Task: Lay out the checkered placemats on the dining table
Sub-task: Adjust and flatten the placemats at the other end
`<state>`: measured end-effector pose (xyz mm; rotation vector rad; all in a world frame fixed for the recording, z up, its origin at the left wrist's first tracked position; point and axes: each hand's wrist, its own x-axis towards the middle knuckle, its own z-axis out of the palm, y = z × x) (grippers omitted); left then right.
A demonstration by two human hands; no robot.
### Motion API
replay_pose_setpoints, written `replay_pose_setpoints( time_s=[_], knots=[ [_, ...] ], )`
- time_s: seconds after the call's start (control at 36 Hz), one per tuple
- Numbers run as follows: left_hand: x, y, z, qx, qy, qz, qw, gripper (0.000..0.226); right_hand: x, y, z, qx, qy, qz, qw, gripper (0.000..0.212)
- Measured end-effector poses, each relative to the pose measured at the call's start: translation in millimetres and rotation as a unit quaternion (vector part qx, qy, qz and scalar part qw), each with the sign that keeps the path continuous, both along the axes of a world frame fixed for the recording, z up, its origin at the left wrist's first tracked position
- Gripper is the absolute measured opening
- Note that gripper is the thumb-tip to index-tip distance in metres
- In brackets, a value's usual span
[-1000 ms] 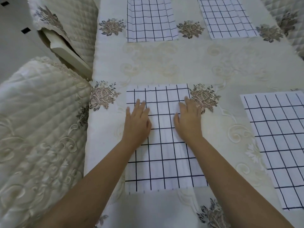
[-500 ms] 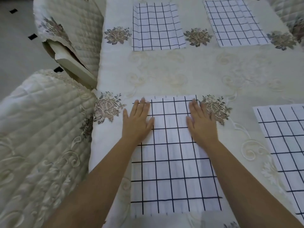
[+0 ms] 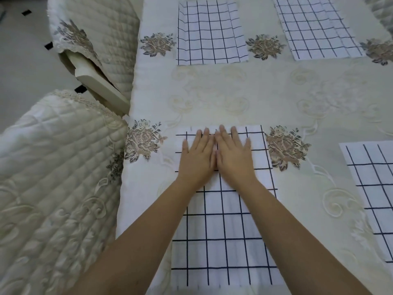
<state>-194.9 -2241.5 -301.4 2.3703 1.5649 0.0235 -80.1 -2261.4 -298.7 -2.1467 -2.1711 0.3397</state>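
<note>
A white placemat with a dark grid (image 3: 223, 231) lies flat on the near side of the dining table (image 3: 265, 99). My left hand (image 3: 197, 156) and my right hand (image 3: 234, 155) press side by side on its far half, palms down, fingers straight, thumbs touching at the mat's middle. Another checkered placemat (image 3: 374, 196) lies to the right on the near side. Two more lie across the table, one at the far middle (image 3: 210, 33) and one at the far right (image 3: 314, 26), both with fold creases.
The table wears a cream embroidered cloth with brown flower motifs (image 3: 285, 145). Two chairs with quilted cream covers stand at the left, one near (image 3: 53, 177) and one farther back (image 3: 95, 39). Pale floor (image 3: 23, 60) shows beyond them.
My hands were spread apart near the mat's far corners and have slid together to its middle. The view has tilted slightly, so the mat sits lower in the frame.
</note>
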Motion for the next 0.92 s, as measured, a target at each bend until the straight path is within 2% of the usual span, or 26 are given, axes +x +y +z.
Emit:
replay_pose_setpoints(
  time_s=[0.14,0.22,0.33,0.39,0.47,0.53,0.61,0.92],
  knots=[
    [-11.4,6.4,-6.0,0.006,0.018,0.009,1.0,0.061,13.3,-1.8,-8.6,-0.008,0.013,-0.032,0.999,0.064],
    [-28.2,14.1,-5.2,0.001,0.023,0.045,0.999,0.053,39.3,-1.1,-8.0,-0.014,0.0,-0.081,0.997,0.056],
    [-54.3,14.4,-8.9,0.023,0.027,0.093,0.995,0.068,75.6,-9.3,-8.1,-0.005,0.0,-0.144,0.99,0.055],
    [-63.7,10.7,-9.2,0.025,0.014,0.114,0.993,0.072,86.0,-13.7,-5.6,0.009,0.036,-0.172,0.984,0.053],
    [-72.8,1.8,-6.7,0.024,-0.038,0.141,0.989,0.08,93.8,-21.9,0.9,0.038,0.16,-0.215,0.963,0.055],
    [-78.0,-5.7,-5.5,0.02,-0.078,0.158,0.984,0.083,95.4,-31.1,3.8,0.039,0.196,-0.22,0.955,0.055],
    [-85.0,-21.7,-3.9,0.011,-0.108,0.164,0.98,0.086,93.6,-49.4,4.8,0.046,0.194,-0.204,0.958,0.057],
    [-102.3,-115.5,-3.1,-0.022,-0.124,0.156,0.98,0.085,77.6,-143.4,14.0,0.009,0.259,-0.203,0.944,0.065]
  ],
)
